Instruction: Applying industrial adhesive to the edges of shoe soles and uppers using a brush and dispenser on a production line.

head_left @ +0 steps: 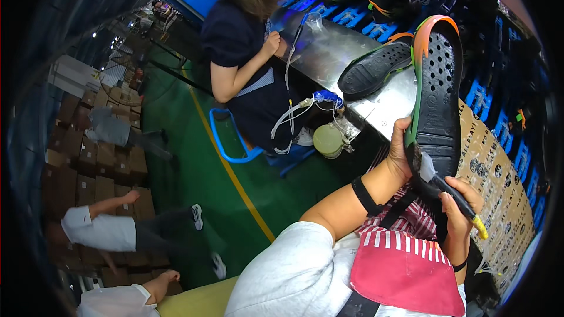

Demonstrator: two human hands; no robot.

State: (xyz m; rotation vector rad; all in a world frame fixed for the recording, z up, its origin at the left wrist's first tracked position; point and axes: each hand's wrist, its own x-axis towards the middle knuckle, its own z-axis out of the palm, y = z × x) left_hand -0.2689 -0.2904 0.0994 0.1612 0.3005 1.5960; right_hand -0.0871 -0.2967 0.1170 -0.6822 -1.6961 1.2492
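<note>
Closed around the heel end of a black shoe sole (442,100), my left hand (400,151) holds it upright with its perforated inner face toward me. The sole's rim runs from orange at the toe to green along the side. In my right hand (462,204) is a brush (451,189) with a dark handle, a yellow end and pale bristles. The bristles meet the sole's edge near the heel. A second sole (376,70), of the same black with orange and green trim, lies on the metal work surface (382,116) beyond my left hand.
Blue racks (479,101) line the right, beside printed brown cardboard (493,170). A co-worker (249,58) sits ahead at the bench, near a hose and a pale green round container (328,141). Other people and stacked cartons (97,158) stand across the green floor (202,182) at left.
</note>
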